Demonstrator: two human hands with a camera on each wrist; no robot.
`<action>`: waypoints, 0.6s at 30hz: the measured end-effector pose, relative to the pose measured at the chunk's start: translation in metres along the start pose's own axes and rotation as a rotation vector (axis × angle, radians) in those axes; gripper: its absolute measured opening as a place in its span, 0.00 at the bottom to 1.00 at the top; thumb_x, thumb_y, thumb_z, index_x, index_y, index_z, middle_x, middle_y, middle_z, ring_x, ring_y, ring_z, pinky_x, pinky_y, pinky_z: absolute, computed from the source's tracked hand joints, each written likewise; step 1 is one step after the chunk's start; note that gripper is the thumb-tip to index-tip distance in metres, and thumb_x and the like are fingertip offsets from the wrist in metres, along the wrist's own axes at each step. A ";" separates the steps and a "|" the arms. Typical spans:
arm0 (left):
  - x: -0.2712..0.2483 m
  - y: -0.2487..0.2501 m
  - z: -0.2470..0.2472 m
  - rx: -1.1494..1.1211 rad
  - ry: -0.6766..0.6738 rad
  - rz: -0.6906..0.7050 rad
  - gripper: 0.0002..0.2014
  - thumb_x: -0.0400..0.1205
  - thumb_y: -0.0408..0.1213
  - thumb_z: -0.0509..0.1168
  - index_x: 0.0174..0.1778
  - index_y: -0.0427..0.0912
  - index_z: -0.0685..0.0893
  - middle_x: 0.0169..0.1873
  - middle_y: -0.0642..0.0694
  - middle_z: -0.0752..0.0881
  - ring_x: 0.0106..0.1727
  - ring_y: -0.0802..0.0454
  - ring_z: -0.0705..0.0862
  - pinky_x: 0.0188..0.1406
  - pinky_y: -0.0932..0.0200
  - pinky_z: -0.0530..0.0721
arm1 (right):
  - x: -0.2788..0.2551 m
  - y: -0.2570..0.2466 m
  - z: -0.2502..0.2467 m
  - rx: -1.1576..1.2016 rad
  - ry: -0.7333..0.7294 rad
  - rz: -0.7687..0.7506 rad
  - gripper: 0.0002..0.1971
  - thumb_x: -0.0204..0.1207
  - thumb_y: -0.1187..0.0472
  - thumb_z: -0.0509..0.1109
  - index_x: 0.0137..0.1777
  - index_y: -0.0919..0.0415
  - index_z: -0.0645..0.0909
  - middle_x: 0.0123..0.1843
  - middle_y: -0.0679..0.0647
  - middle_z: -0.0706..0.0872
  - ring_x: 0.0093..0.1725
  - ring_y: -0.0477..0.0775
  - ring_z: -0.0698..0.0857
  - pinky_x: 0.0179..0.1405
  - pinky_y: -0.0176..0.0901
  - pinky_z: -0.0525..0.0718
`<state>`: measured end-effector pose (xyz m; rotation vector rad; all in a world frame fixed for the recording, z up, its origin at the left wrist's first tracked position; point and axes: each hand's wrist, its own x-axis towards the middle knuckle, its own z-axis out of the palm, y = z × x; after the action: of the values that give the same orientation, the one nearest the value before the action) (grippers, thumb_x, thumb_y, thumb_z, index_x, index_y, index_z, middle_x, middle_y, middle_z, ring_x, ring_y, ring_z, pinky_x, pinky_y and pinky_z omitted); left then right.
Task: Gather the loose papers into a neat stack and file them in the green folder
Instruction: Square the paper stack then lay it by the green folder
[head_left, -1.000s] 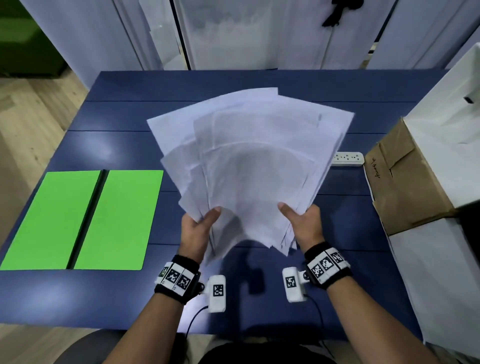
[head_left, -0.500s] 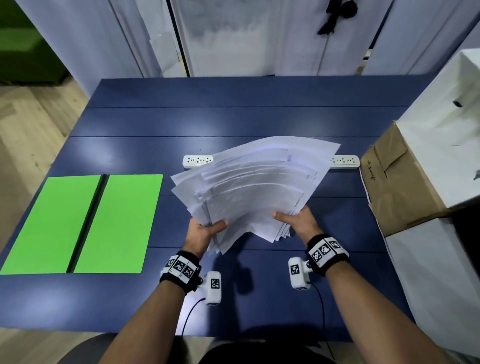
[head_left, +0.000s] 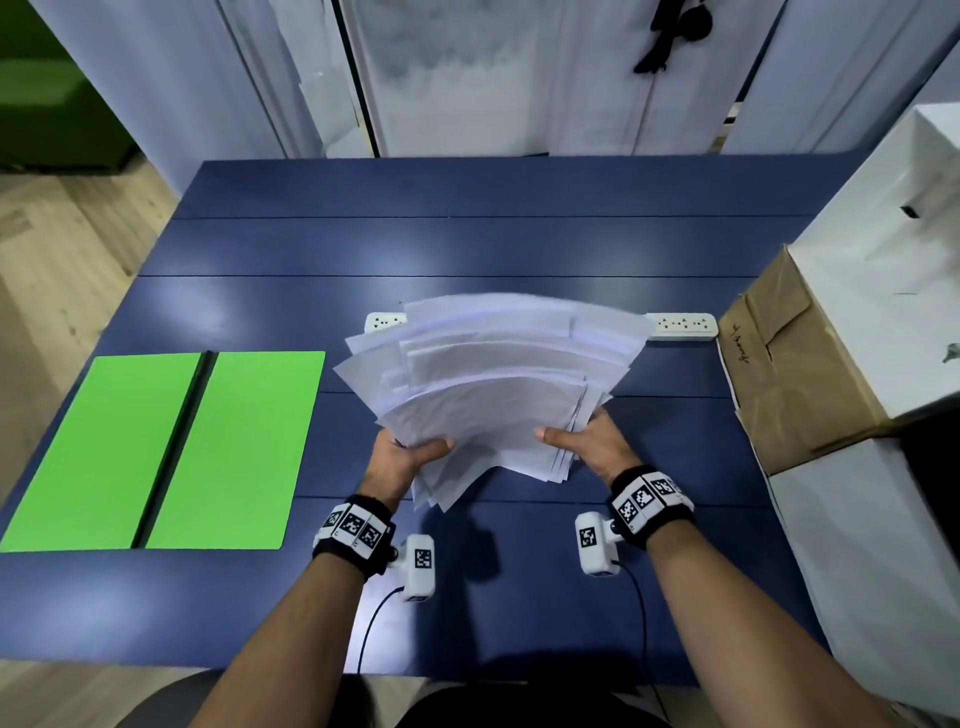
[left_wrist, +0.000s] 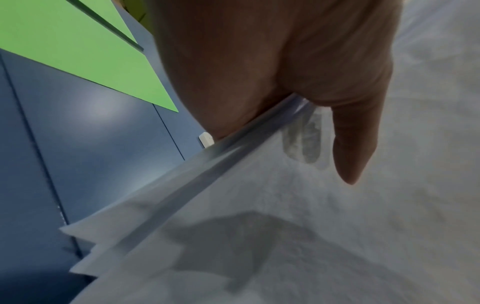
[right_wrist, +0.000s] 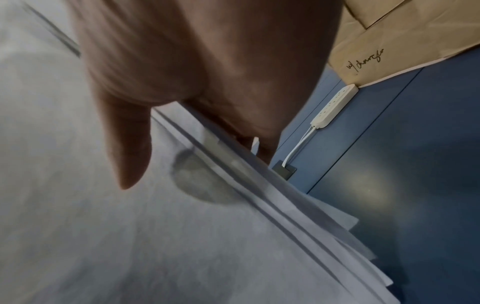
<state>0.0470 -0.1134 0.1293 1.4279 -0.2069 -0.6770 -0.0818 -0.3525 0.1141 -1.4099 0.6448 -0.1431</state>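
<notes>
The papers (head_left: 493, 384), fanned and uneven, now tilt lower toward the blue table (head_left: 467, 244) than a second ago. The left hand (head_left: 402, 460) and right hand (head_left: 592, 447) pinch their near corners, thumbs on top. The green folder (head_left: 161, 447) lies open, well left.

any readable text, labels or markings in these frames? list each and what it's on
Brown cardboard flap: one handwritten black scrawl, starts like "w/", the rest not legible.
Wristbands: black-and-white square marker patterns, no words.
Wrist camera housings: one square marker each, no words.
Papers: no print can be made out; blurred.
Green folder: no text visible.
Power strip: sockets only, markings too small to read.
</notes>
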 end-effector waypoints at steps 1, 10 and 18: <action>0.000 -0.001 -0.002 -0.004 0.004 -0.008 0.20 0.73 0.17 0.75 0.53 0.46 0.91 0.51 0.44 0.94 0.53 0.46 0.93 0.52 0.54 0.88 | -0.001 -0.002 -0.001 0.011 -0.001 0.014 0.17 0.69 0.77 0.80 0.54 0.59 0.85 0.45 0.44 0.94 0.48 0.40 0.93 0.49 0.29 0.86; 0.002 0.006 0.006 0.025 -0.024 0.094 0.23 0.74 0.14 0.73 0.60 0.41 0.85 0.51 0.50 0.94 0.54 0.52 0.92 0.52 0.60 0.88 | 0.004 -0.006 0.009 0.067 0.005 -0.061 0.15 0.70 0.75 0.80 0.57 0.71 0.88 0.51 0.53 0.94 0.52 0.49 0.93 0.60 0.41 0.88; -0.001 -0.011 0.022 0.070 0.173 0.179 0.15 0.83 0.31 0.70 0.59 0.55 0.88 0.54 0.51 0.93 0.57 0.52 0.90 0.60 0.56 0.86 | -0.001 -0.008 0.027 -0.103 0.322 -0.193 0.14 0.75 0.52 0.79 0.50 0.63 0.91 0.44 0.47 0.94 0.47 0.48 0.92 0.52 0.48 0.90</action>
<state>0.0315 -0.1312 0.1225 1.5064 -0.2209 -0.4007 -0.0667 -0.3299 0.1227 -1.5633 0.7869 -0.5038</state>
